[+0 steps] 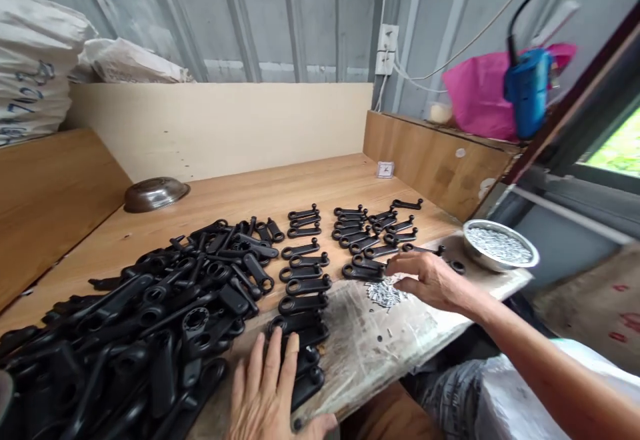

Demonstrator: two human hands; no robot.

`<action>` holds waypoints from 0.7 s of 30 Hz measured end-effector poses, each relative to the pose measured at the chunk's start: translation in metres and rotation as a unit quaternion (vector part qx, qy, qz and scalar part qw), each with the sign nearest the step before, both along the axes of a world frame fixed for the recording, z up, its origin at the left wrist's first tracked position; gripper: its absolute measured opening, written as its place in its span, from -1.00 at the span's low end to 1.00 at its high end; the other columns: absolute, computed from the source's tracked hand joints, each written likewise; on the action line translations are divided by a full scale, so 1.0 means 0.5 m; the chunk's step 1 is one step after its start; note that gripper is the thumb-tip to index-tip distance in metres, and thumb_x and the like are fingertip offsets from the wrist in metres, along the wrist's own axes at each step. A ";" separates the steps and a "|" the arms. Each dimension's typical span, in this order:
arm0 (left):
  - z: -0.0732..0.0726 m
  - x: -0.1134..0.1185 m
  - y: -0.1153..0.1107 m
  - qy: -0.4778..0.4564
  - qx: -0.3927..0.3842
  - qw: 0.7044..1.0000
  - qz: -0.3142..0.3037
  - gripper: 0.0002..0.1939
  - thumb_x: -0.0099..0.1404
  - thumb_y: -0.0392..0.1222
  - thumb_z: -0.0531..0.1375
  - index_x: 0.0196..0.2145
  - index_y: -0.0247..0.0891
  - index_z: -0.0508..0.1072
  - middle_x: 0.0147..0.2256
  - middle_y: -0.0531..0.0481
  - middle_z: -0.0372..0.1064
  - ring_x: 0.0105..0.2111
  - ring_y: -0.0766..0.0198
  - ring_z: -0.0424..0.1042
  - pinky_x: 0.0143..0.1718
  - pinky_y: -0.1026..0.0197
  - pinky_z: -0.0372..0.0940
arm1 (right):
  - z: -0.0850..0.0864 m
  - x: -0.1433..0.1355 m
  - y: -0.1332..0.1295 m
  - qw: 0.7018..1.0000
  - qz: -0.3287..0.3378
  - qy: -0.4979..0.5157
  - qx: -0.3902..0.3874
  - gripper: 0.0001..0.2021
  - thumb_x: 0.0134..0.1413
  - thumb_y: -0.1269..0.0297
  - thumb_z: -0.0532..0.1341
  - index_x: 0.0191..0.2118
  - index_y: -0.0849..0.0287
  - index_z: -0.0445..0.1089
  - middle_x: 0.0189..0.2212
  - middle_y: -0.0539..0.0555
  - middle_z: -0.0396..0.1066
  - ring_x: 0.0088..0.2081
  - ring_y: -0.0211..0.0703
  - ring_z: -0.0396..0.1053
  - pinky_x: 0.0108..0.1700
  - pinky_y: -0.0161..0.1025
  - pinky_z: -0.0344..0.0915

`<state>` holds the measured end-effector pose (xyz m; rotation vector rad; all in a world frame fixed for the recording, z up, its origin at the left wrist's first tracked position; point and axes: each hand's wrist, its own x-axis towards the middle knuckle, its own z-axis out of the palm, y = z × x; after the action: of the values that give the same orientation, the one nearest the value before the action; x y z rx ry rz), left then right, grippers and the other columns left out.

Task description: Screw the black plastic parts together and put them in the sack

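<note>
My left hand lies with fingers spread at the near edge, its fingertips on the lower end of a column of black crank-shaped parts. My right hand reaches over a small pile of silver pins, beside more black parts laid in rows. Its thumb and fingers are curved and apart, and I see nothing between them. A large heap of loose black parts covers the table's left side.
An upturned metal bowl sits at the back left. At the right edge stands a metal bowl full of silver pins. A small square clock is near the back corner. A blue device hangs at upper right.
</note>
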<state>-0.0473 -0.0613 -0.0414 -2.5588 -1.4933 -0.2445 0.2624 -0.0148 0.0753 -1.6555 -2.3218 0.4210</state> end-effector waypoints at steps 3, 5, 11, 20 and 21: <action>0.016 0.030 0.008 0.015 -0.050 0.998 0.044 -0.19 0.11 0.26 0.04 0.15 -0.39 0.14 0.19 -0.34 -0.09 0.18 -0.25 -0.07 0.06 -0.29 0.02 | -0.044 0.034 -0.049 0.996 -0.080 -0.024 -0.018 -0.75 0.02 0.47 0.07 -0.24 0.15 0.45 -0.25 0.07 0.45 -0.22 -0.15 0.39 -0.20 -0.32 0.24; 0.036 0.047 0.010 0.026 -0.097 0.992 0.071 -0.18 0.10 0.23 0.05 0.17 -0.39 0.09 0.21 -0.30 -0.15 0.20 -0.20 -0.13 0.11 -0.26 -0.06 | -0.074 0.043 -0.064 0.993 -0.110 -0.041 -0.010 -0.74 0.03 0.46 0.06 -0.20 0.15 0.44 -0.21 0.09 0.44 -0.18 -0.11 0.37 -0.18 -0.29 0.24; 0.084 0.070 0.000 0.025 -0.192 0.978 0.075 -0.15 0.06 0.15 0.15 0.20 -0.32 0.02 0.23 -0.22 -0.23 0.22 -0.16 -0.26 0.15 -0.20 -0.11 | -0.142 0.026 -0.048 0.983 -0.160 -0.088 0.032 -0.75 0.11 0.35 0.05 -0.16 0.26 0.40 -0.12 0.24 0.36 -0.11 0.10 0.29 -0.09 -0.06 0.20; 0.062 0.064 0.023 0.016 -0.167 0.986 0.009 -0.13 0.06 0.33 0.11 0.19 -0.25 0.06 0.19 -0.28 -0.14 0.18 -0.28 -0.14 0.09 -0.35 -0.06 | -0.156 0.014 -0.025 0.986 -0.129 -0.108 0.019 -0.71 0.16 0.36 -0.02 -0.42 0.17 0.43 -0.32 0.10 0.41 -0.23 -0.08 0.33 -0.25 -0.25 0.19; 0.063 0.056 0.021 0.017 -0.165 0.986 0.005 -0.11 0.05 0.32 0.12 0.19 -0.28 0.05 0.19 -0.28 -0.13 0.18 -0.26 -0.12 0.09 -0.34 -0.05 | -0.152 0.017 -0.025 0.986 -0.127 -0.108 0.015 -0.72 0.15 0.36 -0.02 -0.41 0.17 0.43 -0.30 0.09 0.41 -0.22 -0.08 0.34 -0.24 -0.26 0.19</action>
<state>-0.0192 -0.0506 -0.0100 -2.7849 -1.6543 0.0547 0.2708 -0.0272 -0.0008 -2.0393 -2.2021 0.1576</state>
